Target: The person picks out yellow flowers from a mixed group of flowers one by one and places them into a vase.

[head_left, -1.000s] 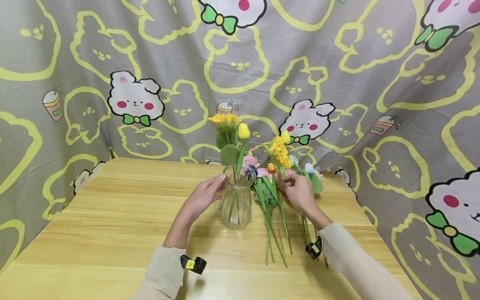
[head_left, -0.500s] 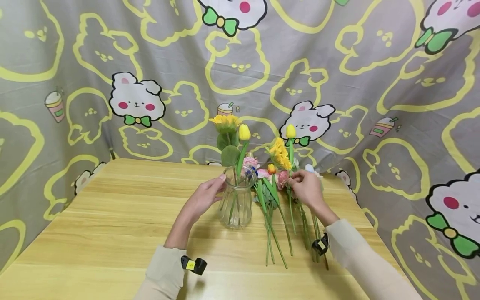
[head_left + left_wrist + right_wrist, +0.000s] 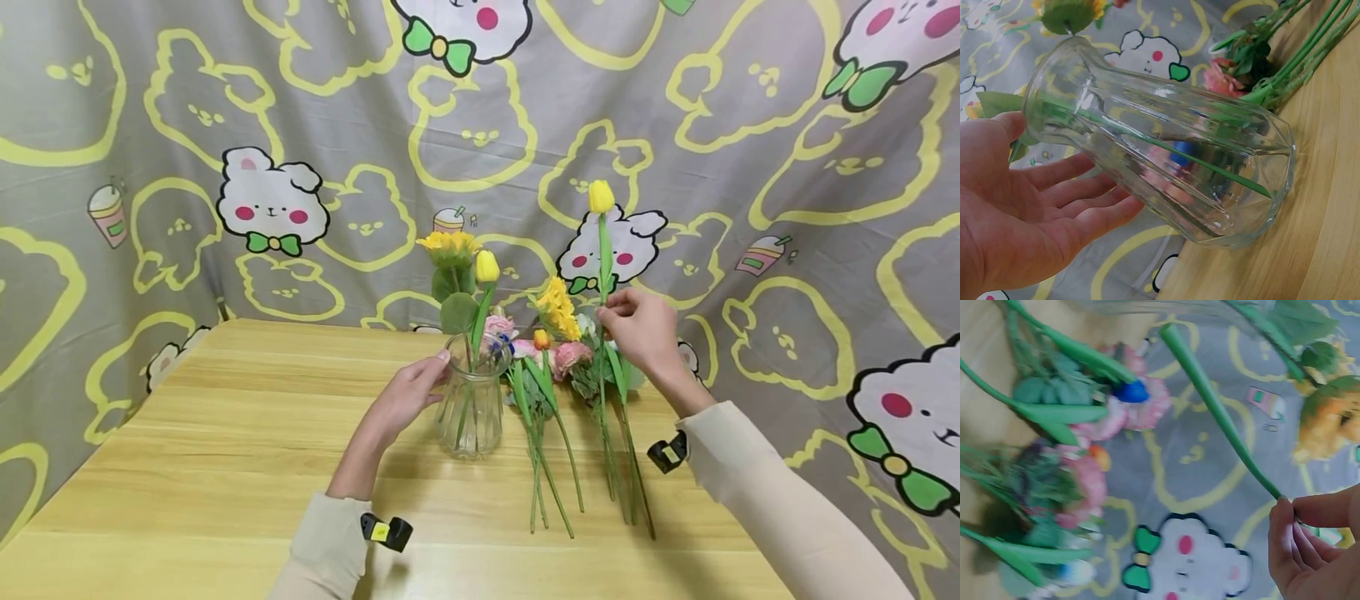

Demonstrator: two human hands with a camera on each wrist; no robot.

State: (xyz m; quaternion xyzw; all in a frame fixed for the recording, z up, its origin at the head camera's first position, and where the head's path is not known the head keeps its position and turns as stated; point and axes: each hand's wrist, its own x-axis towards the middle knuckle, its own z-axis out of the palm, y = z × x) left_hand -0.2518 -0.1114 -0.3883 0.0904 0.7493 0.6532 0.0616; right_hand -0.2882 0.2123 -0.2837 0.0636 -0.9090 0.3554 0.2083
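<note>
Pinched by its stem between thumb and fingers, a yellow tulip (image 3: 601, 198) is held upright in my right hand (image 3: 637, 333); the right wrist view shows the stem's cut end (image 3: 1169, 334) free in the air. A clear ribbed glass vase (image 3: 471, 417) stands upright on the table, holding a sunflower (image 3: 448, 246) and another yellow tulip (image 3: 487, 267). My left hand (image 3: 405, 392) rests against the vase's left side. In the left wrist view, its thumb is at the rim and its fingers lie fairly straight along the glass (image 3: 1160, 137).
Right of the vase, several artificial flowers lie on the wooden table (image 3: 262, 433): an orange tulip (image 3: 542, 339), a sunflower (image 3: 557, 308), a pink flower (image 3: 572, 357) and greenery, stems toward the front. A patterned curtain (image 3: 360, 108) hangs behind the table.
My right hand has taken the yellow tulip up from among the lying flowers, moving upward and to the right. My left hand and the vase stay put.
</note>
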